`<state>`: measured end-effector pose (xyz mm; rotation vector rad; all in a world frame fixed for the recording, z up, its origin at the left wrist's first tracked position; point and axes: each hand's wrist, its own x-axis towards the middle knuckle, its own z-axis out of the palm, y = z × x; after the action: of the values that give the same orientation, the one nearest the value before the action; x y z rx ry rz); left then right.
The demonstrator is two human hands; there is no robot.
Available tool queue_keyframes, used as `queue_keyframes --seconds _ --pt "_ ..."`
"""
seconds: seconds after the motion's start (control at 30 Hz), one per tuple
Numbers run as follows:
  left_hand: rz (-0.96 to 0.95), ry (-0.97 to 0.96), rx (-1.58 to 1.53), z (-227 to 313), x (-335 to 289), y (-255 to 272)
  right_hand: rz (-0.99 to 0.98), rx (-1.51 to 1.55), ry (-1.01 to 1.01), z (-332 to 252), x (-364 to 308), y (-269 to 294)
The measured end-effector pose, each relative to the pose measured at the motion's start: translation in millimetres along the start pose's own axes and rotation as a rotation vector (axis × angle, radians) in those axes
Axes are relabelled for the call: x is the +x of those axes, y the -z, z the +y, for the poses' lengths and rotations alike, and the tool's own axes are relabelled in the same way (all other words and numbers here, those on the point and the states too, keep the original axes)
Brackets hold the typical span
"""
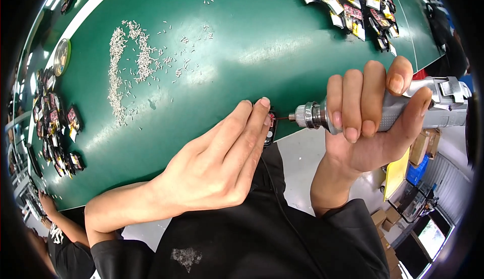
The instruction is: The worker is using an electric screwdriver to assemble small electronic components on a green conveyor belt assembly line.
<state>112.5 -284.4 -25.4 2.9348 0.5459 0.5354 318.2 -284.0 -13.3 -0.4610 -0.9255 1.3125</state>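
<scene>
My right hand (370, 110) is wrapped round a grey and silver electric screwdriver (436, 116), held almost level. Its thin bit points left and reaches a small black device (270, 137) with reddish electronics, at the near edge of the green table (242, 32). My left hand (217, 160) lies with fingers pressed together against that device and holds it steady; the fingers cover most of it, so the bit's exact contact point is hard to see. A black cord runs down past my dark clothing.
Many small screws (144, 59) lie scattered at the table's left middle. Similar black devices with yellow and white parts form a pile (353, 7) at the far right and another pile (53, 128) at the left. A co-worker's arm (65, 223) shows at lower left; cardboard boxes (421, 148) stand right.
</scene>
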Motion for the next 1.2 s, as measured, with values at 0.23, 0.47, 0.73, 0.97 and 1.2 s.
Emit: queue_keyframes --seconds 0.23,0.47,0.73,0.97,1.2 --pt "0.013 0.003 -0.007 1 1 -2 -0.017 -0.096 -0.022 3 2 -3" --pt "0.092 -0.011 -0.006 -1 -2 -10 -0.123 -0.280 -0.026 6 7 -14" --pt "0.083 0.005 0.067 4 -7 -1 -0.141 -0.217 -0.006 14 9 -25" --pt "0.161 0.073 0.103 9 -40 21 -0.165 0.176 0.109 0 7 -23" --pt "0.289 0.865 0.527 -66 -173 119 0.060 0.289 0.049 30 -18 -18"
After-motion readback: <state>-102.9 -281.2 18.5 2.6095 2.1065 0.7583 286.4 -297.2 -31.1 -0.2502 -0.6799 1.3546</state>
